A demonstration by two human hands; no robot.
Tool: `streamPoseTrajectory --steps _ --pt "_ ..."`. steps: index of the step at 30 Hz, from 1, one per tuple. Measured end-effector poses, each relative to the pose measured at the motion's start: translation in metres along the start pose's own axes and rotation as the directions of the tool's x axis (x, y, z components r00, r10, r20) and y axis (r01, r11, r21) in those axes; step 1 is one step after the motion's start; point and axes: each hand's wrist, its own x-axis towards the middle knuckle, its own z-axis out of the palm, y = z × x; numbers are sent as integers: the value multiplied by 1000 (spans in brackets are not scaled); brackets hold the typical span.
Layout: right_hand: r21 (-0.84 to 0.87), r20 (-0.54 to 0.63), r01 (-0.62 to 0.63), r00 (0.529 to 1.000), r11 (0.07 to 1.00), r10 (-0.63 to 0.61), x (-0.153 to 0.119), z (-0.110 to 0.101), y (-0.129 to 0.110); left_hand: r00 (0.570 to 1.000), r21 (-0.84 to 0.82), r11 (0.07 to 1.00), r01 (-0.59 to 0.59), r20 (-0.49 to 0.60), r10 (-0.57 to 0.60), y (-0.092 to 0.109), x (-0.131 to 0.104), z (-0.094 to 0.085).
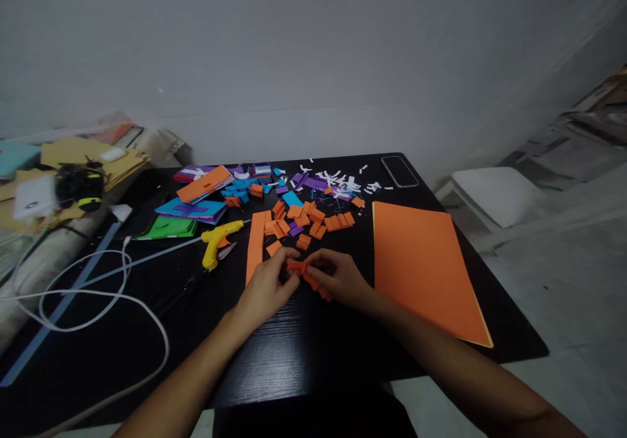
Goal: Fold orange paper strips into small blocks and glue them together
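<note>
While your forearms reached in over the black table (274, 366), your left hand (268, 281) pinched one end of a small folded orange paper (296, 266), thumb and fingers nearly together. Your right hand (343, 278) had its fingertips drawn close at the other end, so the paper sat between your two hands. More orange paper (318, 286) showed just below your right fingers; whether they gripped it too, I could not tell. Beyond your hands lay a scatter of folded orange pieces (316, 217). An orange strip (255, 245) lay just beside your left hand, a yellow glue gun (215, 239) farther left, and a large orange sheet (421, 262) to your right.
</note>
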Motion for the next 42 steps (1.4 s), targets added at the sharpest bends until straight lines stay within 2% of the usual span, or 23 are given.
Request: streamPoseTrajectory --steps 8,17,26,31,36,42 --pt "45 -12 -33 999 998 33 2 0 -1 997 12 997 -77 9 77 2 -1 -3" --pt "204 -3 -51 999 978 53 4 -2 0 999 -31 999 -45 -3 44 0 -1 0" --pt "77 -11 -6 1000 997 7 0 3 1 997 24 997 -75 -28 76 -3 -1 6" --pt "105 -13 -7 1000 994 8 1 3 3 997 42 997 -71 -15 72 -1 -2 6" --pt "141 -3 -28 1000 990 29 4 2 5 996 -23 997 -72 -45 71 -3 -4 9" --pt "199 -72 -9 997 980 24 4 3 5 993 -75 994 -79 -93 72 -2 -4 9"
